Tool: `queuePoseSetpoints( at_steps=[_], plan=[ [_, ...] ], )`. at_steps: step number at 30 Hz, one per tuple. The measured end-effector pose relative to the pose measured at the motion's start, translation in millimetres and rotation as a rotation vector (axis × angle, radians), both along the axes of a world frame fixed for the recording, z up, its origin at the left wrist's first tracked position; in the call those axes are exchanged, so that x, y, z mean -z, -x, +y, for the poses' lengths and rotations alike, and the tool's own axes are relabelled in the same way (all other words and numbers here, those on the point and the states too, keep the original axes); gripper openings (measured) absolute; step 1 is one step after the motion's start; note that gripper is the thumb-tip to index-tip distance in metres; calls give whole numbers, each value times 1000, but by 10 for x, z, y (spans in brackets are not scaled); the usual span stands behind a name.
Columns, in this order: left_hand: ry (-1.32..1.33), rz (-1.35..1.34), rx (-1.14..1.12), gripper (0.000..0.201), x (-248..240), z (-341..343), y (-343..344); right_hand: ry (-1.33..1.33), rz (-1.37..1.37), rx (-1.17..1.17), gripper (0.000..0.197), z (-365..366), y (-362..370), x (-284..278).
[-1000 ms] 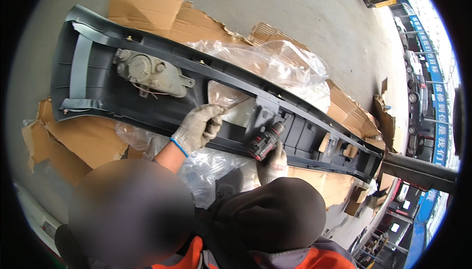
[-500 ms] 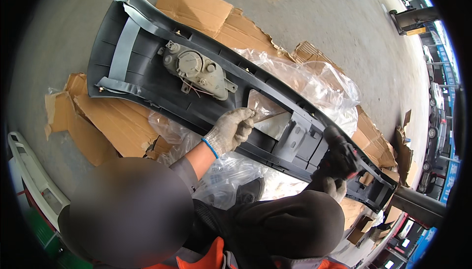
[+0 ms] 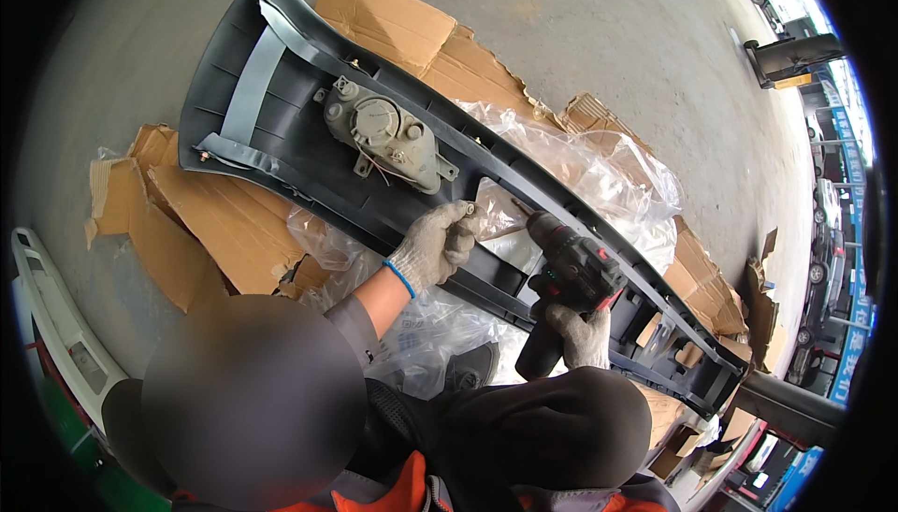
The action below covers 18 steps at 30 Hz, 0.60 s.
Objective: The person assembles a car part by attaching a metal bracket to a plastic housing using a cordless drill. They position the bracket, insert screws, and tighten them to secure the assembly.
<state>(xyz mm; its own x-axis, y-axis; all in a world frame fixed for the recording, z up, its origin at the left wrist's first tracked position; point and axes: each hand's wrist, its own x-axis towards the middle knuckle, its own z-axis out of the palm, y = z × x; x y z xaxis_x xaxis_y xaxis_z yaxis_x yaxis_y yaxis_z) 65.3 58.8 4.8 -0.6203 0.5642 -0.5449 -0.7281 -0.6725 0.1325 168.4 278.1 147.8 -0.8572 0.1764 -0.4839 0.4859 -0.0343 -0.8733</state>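
Note:
A long dark grey vehicle bumper point(image 3: 318, 196) lies inside up across the ground before me. Inside its left half sits a dusty headlamp unit point(image 3: 379, 133) with a thin wire. My gloved left hand point(image 3: 433, 244) is closed in a pinch over the bumper, beside the rectangular opening; a small piece, too small to name surely, shows at the fingertips. My gloved right hand point(image 3: 582, 334) grips a black cordless drill point(image 3: 577, 269) by its handle. The drill's bit points up and left over the opening, apart from my left fingers.
Torn cardboard point(image 3: 220, 227) and crumpled clear plastic sheeting point(image 3: 599, 171) lie under the bumper. A white bumper-like part point(image 3: 65, 311) lies at far left. A dark post point(image 3: 795, 400) stands by the bumper's right end. Parked vehicles line the far right.
My right hand has brought the drill left and up, from the bumper's right part to near the opening. My left hand keeps its pinch almost in place. The view has shifted slightly.

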Motion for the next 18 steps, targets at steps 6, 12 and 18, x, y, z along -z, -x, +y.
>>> queuePoseSetpoints(
  at_steps=[6,12,18],
  plan=[
    [3,-8,22,22,-32,29,43,-217,-55,-203,50,-37,31,-4],
    [28,-4,33,21,-39,58,34,-188,-83,-216,58,-55,15,91],
    [50,46,71,24,-15,30,31,-280,-57,-323,56,-137,79,-22]
  ],
)
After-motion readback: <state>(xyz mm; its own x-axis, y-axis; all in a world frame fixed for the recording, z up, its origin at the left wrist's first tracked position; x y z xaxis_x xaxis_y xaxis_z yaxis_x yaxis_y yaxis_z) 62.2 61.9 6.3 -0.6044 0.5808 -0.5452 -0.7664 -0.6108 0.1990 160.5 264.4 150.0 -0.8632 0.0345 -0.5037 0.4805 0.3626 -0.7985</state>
